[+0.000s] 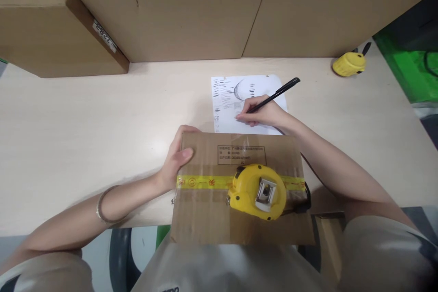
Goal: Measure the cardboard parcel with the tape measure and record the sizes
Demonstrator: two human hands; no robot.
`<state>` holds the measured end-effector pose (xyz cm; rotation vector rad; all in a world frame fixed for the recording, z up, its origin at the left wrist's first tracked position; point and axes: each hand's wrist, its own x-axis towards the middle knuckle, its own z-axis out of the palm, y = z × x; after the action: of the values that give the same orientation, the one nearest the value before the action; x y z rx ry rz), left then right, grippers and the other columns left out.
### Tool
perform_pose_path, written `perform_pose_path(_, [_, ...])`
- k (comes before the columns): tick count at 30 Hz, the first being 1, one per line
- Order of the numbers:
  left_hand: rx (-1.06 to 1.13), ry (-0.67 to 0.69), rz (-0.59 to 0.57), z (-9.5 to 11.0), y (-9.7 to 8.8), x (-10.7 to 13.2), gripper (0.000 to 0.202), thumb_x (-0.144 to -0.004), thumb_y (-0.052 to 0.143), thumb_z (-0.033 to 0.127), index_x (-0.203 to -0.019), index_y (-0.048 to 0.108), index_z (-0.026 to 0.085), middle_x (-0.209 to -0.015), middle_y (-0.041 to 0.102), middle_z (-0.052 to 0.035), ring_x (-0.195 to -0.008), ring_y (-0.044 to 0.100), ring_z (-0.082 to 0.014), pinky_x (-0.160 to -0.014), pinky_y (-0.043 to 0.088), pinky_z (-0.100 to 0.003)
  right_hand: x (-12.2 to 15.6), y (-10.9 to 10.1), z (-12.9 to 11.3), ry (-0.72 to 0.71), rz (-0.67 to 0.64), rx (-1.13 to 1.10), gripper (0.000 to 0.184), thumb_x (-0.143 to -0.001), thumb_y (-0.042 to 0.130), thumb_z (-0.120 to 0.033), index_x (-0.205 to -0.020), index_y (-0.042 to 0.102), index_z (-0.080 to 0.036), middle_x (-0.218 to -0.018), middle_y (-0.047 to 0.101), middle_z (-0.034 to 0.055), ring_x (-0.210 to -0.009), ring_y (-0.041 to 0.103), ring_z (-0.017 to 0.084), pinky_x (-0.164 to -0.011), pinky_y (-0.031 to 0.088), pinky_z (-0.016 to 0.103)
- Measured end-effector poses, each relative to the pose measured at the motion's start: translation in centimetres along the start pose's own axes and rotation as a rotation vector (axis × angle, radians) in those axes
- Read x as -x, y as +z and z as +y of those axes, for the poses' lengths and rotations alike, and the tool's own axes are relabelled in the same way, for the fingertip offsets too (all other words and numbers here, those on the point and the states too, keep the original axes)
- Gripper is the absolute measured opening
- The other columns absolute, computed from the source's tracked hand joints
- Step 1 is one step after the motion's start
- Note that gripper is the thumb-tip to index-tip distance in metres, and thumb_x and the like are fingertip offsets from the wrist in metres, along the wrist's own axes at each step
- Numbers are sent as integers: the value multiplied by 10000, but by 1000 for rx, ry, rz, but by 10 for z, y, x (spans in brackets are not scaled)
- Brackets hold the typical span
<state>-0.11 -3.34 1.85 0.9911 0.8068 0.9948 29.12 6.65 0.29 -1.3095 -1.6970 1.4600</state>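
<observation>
Tape measure (pixel 244 198) sits atop the cardboard box (pixel 201 210), whose near end juts past the edge of the surface (pixel 85 132). If the left hand (pixel 176 159), clasping the box's left side, lets it tip, the tape could slide off. The right hand (pixel 264 112) pinches a pen (pixel 280 91) over the paper (pixel 229 102); a bump from the box might spoil the stroke.

Yellow tape measure (pixel 348 64) at far right, brown cardboard panels (pixel 195 13) behind, labelled box (pixel 58 39) at left
</observation>
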Motion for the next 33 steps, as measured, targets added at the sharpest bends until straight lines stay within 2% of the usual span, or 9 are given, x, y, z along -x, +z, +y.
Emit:
perform_pose_path(6, [33,7,-6,-1,-2,0,488,-835,825,586,-1092,626,222,-945,709,-35,-762,691,-201,-607,571,-315,0,1,-2,-10,-8,21,479,-700,976,-463,-628,587,-194,-530,597,-7,-466,496,81,-465,397,252])
perform_pose_path(10, [30,7,6,1,-1,1,476,-822,838,577,-1072,643,222,-928,713,-31,-743,692,-191,-600,567,-302,-2,0,-2,-13,16,47,415,-726,872,-286,-581,491,-210,-494,505,-42,-475,426,72,-475,311,249])
perform_pose_path(13, [23,7,2,0,-1,0,483,-822,829,585,-1076,633,223,-934,709,-36,-757,691,-206,-604,568,-317,-2,0,-3,-18,43,76,348,-669,775,-137,-550,454,-200,-529,456,-53,-532,389,65,-498,253,243])
perform_pose_path(17, [24,22,-12,-2,-3,0,478,-840,818,577,-1094,625,222,-949,700,-42,-763,682,-210,-598,561,-324,-2,0,-6,-20,33,96,332,-621,727,-52,-540,437,-192,-536,411,-60,-557,355,60,-515,229,251])
perform_pose_path(20, [28,31,-33,-4,-5,0,479,-858,813,576,-1107,619,215,-949,697,-47,-770,679,-206,-603,558,-315,-1,-2,-4,-17,37,78,369,-651,797,-113,-569,448,-203,-525,419,-65,-523,359,56,-492,238,247])
perform_pose_path(24, [35,27,-27,-4,-5,1,489,-860,813,575,-1116,618,207,-961,704,-42,-773,681,-199,-612,562,-305,-1,-3,-1,2,24,24,421,-729,890,-417,-646,527,-219,-535,571,-17,-459,475,95,-454,371,268])
perform_pose_path(26, [45,16,-28,-3,-4,1,482,-860,812,573,-1114,619,212,-963,707,-36,-779,685,-197,-612,565,-299,-1,-2,-1,6,6,23,431,-711,923,-487,-671,603,-201,-585,652,26,-471,521,111,-463,412,280])
perform_pose_path(29, [50,21,-29,-2,-3,1,466,-860,814,570,-1106,625,222,-958,710,-27,-788,691,-198,-614,573,-300,-1,2,-2,-3,9,41,409,-678,955,-468,-665,661,-183,-629,697,52,-521,538,113,-487,401,271])
perform_pose_path(33, [52,25,-46,-3,-4,1,467,-865,816,568,-1114,623,224,-963,715,-23,-787,694,-199,-624,570,-305,0,4,-4,-8,22,65,345,-677,925,-380,-627,642,-189,-605,678,35,-573,552,123,-530,401,268])
